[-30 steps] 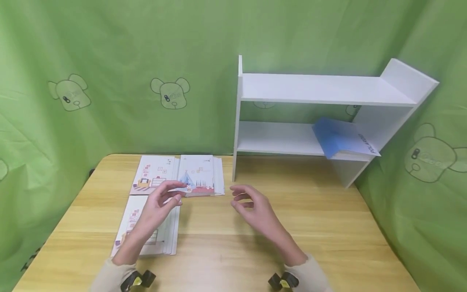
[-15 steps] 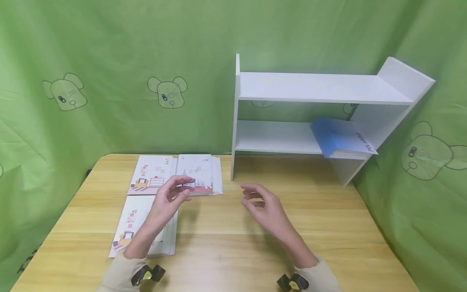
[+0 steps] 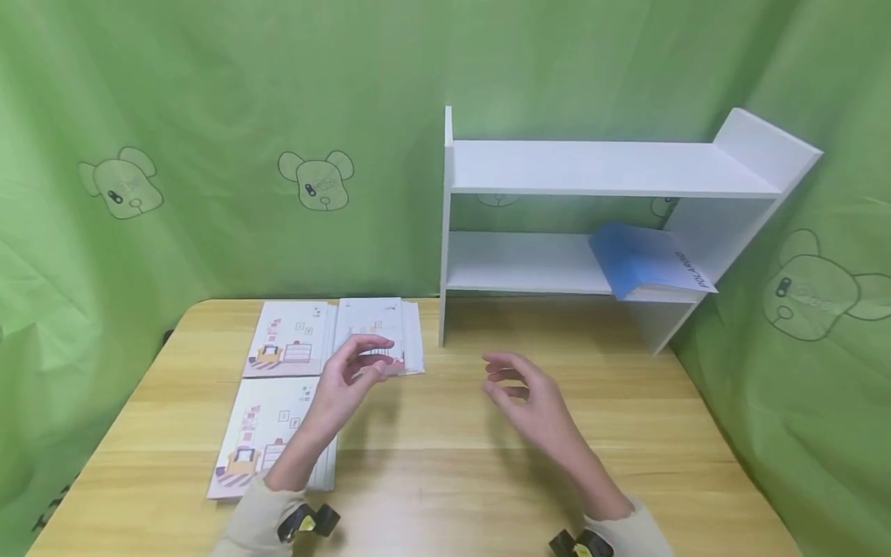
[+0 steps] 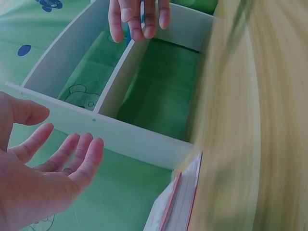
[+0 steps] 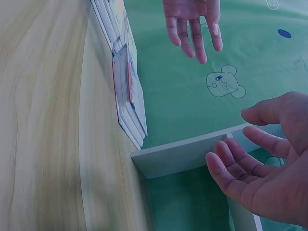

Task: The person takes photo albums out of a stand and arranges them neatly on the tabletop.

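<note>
My left hand (image 3: 348, 383) hovers over the table in the head view, its fingers loosely curved and holding nothing. Behind and left of it lie white illustrated books in several piles: a back-left pile (image 3: 287, 336), a back-right pile (image 3: 362, 317) partly covered by the hand, and a front pile (image 3: 244, 441) partly behind the forearm. My right hand (image 3: 532, 394) is also raised above the wood, relaxed, with nothing between thumb and fingers. In the left wrist view the left hand (image 4: 48, 168) has its palm and parted fingers showing. The right wrist view shows the right hand (image 5: 264, 168) likewise empty.
A white two-level shelf (image 3: 612, 182) stands at the back right of the wooden table (image 3: 445, 480). On its lower board a blue and white book (image 3: 650, 263) leans over at the right, its corner jutting past the front edge. A green curtain (image 3: 209, 193) hangs behind.
Both hands have drifted to the right, still empty, and the left hand now uncovers more of the front pile. The books and shelf stay put, apart from a slight shift of the camera.
</note>
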`<state>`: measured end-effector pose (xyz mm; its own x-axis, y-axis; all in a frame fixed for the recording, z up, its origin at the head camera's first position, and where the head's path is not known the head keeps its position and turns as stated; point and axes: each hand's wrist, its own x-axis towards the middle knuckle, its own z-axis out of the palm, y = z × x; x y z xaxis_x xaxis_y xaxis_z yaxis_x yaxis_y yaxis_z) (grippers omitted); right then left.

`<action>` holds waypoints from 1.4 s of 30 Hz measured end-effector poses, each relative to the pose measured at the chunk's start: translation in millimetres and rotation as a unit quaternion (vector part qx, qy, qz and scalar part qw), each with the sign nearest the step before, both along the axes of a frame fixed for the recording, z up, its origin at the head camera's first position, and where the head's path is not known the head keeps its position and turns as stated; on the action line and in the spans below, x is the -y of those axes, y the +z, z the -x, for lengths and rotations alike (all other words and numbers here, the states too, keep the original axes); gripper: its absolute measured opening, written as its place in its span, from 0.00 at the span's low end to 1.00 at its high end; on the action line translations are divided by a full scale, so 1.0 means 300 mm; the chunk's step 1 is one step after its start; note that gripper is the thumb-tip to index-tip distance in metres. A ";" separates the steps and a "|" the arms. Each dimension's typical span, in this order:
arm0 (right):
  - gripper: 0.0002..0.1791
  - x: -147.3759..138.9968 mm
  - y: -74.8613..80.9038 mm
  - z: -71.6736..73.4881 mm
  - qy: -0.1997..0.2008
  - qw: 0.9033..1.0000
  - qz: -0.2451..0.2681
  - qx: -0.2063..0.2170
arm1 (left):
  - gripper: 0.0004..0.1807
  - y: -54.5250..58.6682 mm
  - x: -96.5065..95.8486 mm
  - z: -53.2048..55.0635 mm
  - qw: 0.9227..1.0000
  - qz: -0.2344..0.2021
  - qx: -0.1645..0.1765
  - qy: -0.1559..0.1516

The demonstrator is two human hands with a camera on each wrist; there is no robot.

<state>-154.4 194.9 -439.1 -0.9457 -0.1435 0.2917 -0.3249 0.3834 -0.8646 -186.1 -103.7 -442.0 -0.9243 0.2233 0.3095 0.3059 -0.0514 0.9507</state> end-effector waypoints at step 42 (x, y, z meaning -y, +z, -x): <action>0.22 -0.209 0.019 -0.043 -0.082 0.996 -0.032 -0.016 | 0.17 -0.004 -0.219 0.048 0.997 -0.039 0.011 -0.058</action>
